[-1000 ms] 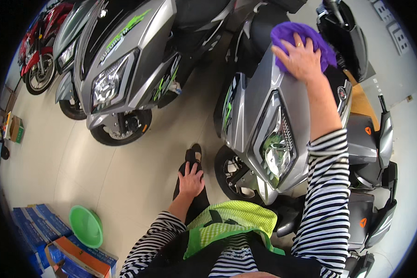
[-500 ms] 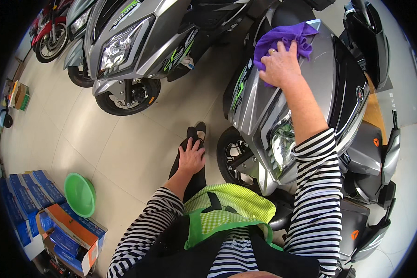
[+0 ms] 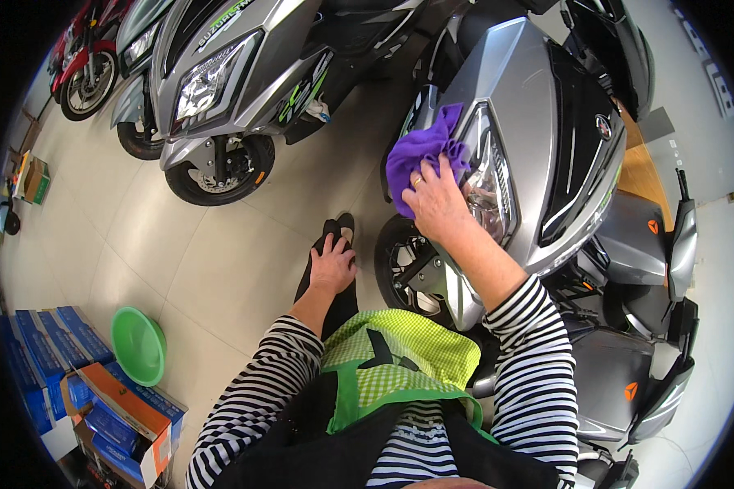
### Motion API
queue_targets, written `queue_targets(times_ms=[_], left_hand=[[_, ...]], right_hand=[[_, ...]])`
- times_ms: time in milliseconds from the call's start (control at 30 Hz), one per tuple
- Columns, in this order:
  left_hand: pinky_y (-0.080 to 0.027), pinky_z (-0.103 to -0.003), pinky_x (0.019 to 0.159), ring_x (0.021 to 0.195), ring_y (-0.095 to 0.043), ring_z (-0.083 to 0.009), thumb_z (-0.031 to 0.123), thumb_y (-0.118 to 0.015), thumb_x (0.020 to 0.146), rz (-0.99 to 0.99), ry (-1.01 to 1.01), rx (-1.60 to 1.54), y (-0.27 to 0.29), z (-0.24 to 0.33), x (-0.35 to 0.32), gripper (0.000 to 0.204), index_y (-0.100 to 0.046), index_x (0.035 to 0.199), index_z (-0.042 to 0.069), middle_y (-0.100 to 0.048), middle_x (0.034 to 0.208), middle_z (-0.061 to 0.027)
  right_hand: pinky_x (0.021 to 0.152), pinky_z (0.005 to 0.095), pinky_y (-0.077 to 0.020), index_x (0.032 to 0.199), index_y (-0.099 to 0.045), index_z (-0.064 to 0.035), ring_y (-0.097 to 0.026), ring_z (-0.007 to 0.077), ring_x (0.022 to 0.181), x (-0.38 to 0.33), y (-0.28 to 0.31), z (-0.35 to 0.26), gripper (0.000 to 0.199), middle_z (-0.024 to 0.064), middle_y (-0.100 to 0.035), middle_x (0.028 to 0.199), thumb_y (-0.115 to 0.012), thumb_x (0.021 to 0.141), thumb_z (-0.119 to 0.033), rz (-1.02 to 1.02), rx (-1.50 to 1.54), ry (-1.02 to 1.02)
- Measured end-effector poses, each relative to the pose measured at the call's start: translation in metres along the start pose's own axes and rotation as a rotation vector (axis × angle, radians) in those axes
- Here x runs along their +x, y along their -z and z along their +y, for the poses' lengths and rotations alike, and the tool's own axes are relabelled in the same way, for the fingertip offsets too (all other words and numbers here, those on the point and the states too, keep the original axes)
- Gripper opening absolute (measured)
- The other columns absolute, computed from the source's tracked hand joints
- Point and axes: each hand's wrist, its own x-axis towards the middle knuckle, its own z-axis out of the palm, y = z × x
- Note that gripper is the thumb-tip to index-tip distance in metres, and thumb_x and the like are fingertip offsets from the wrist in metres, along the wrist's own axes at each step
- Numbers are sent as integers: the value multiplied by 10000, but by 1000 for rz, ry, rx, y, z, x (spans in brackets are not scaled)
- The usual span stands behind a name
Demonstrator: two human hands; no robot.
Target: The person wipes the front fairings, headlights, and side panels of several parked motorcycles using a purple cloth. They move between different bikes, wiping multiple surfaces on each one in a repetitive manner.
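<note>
My right hand point(image 3: 439, 200) presses a purple cloth point(image 3: 420, 152) against the front left side of a grey scooter point(image 3: 546, 138), next to its headlight point(image 3: 489, 187). The fingers lie on the cloth and hold it to the panel. My left hand point(image 3: 332, 266) rests flat on my black-trousered thigh, fingers spread, holding nothing. Both arms wear black-and-white striped sleeves. A green checked apron covers my front.
A second grey scooter point(image 3: 220, 90) with green markings stands to the left, a red one point(image 3: 86, 57) beyond it. A green plastic basin point(image 3: 137, 345) and blue and orange boxes point(image 3: 98, 399) sit on the tiled floor at lower left. Another dark scooter point(image 3: 636, 359) is at right.
My right hand has slid the purple cloth down from the top of the scooter's front panel to beside the headlight. My view has tilted lower. The left hand stays on my thigh.
</note>
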Motion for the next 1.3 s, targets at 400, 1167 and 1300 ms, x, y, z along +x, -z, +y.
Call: queue_targets(times_ms=[400,1167,1300], left_hand=[[-310,-554,1116,1408,-331,-331,352,-584,913,188,-34,-218,-18,-4,6,488,-531,1364,173,-451,1460,-89],[-279,-428,1149,1427,-295,-370,378,-416,1027,923,-397,-723,213,225,116,509,-461,1444,90,-333,1526,-230],[-309,-443,1135,1411,-314,-386,357,-477,1008,948,-366,-642,212,225,117,512,-438,1462,124,-311,1530,-247]], right_hand=[[1142,561,-221,1063,-667,-179,-397,231,1349,-116,8,0,301,12,-557,1338,-680,782,-283,167,252,-47],[1022,792,-223,1393,-523,-288,-259,438,1430,-92,30,183,597,75,-363,1543,-584,848,-526,552,285,-891],[999,793,-265,1431,-460,-341,-317,486,1393,-98,22,219,613,78,-338,1557,-561,854,-522,557,332,-1009]])
